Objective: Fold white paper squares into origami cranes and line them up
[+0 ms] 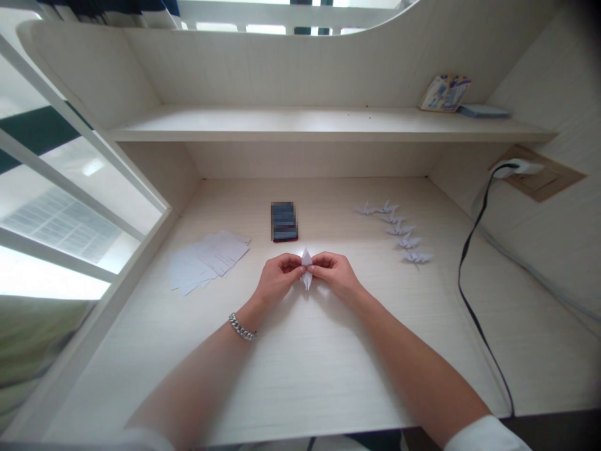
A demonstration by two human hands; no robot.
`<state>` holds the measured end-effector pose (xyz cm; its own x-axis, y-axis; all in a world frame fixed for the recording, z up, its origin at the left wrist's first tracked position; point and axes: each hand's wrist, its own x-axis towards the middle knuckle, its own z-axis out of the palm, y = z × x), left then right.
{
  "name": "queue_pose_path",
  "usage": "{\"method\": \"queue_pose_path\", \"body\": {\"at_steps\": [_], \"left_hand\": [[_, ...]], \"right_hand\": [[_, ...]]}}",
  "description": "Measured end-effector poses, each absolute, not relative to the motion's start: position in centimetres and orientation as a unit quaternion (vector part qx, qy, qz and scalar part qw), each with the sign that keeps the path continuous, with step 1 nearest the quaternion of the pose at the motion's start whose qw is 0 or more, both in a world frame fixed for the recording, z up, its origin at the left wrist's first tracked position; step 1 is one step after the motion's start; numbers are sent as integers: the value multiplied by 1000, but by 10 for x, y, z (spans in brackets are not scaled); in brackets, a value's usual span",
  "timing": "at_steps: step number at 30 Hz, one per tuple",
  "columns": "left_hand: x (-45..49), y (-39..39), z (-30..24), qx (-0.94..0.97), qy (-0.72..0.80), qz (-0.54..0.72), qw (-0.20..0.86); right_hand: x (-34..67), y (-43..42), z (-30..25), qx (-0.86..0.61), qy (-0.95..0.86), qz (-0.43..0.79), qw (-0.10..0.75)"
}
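Observation:
Between my two hands is a small piece of white folded paper (307,258), a narrow diamond with a pointed top and a split lower end. My left hand (280,275) pinches its left side between thumb and finger, and my right hand (334,273) pinches the right side the same way. The thumbs nearly meet at the paper's middle and hide part of it. Several folded paper cranes (399,229) stand in a curved row to the right. Loose white paper sheets (211,260) lie overlapping to the left.
A phone (284,221) with a blurred screen lies beyond my hands. From a plug (521,167) in the wall socket, a black cable (464,257) runs down the desk's right side. A shelf (300,122) above the desk holds a printed packet (445,93) and a flat bluish item (483,111).

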<state>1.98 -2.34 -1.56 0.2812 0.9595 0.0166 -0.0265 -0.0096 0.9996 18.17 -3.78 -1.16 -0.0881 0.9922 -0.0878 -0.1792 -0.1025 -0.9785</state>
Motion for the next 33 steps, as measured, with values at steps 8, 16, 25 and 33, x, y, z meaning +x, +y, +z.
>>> {"method": "queue_pose_path", "body": {"at_steps": [8,16,25,33], "left_hand": [[19,-24,-14,530,408,433,604],[20,-25,-12,544,419,427,588],[21,-26,-9,549,448,418,568],[24,-26,-11,530,444,449,566]], "right_hand": [[187,-37,-11,-428,-426,637,478],[189,-39,-7,-407,-426,661,464],[183,-39,-9,-462,-456,588,483],[184,-38,-13,-466,-463,562,503]]}}
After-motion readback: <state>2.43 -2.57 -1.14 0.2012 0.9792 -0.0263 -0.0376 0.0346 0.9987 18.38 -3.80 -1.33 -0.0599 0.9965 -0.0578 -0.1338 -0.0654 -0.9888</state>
